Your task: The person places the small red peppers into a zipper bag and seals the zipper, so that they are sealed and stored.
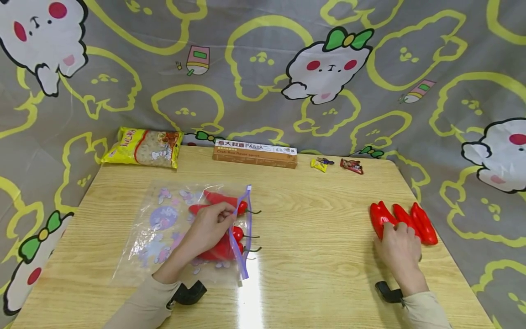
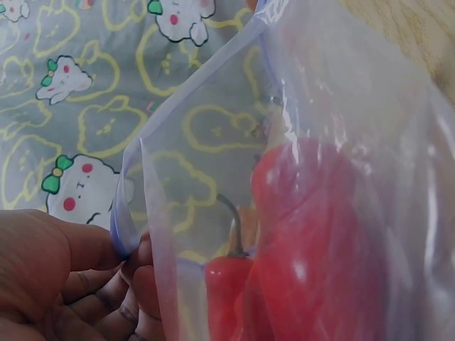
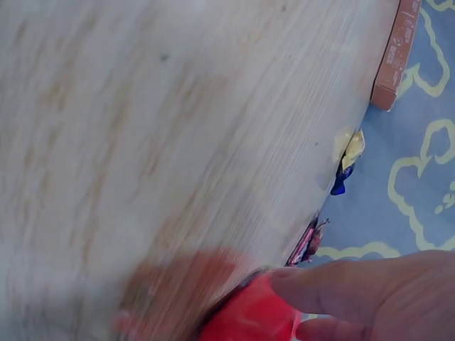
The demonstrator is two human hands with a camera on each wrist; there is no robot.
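A clear zip bag (image 1: 139,246) with a purple zip edge and cartoon prints lies on the left of the table. Several red chili peppers (image 1: 237,234) with dark stems are inside, stems toward the bag's mouth. My left hand (image 1: 207,227) pinches the bag's edge, and in the left wrist view the mouth is spread apart beside the fingers. At the right side of the table, my right hand (image 1: 398,249) grips a red pepper (image 1: 377,214) at the left of a small row. Its thumb presses the red pepper (image 3: 252,316) in the right wrist view; the far fingers are partly hidden.
More red peppers (image 1: 424,224) lie beside the right hand. Along the back edge are a yellow food packet (image 1: 141,147), a pasta box (image 1: 255,154) and two small wrapped snacks, one yellow (image 1: 319,163) and one dark red (image 1: 351,165). A patterned cloth (image 1: 263,68) surrounds the wooden table (image 1: 312,274).
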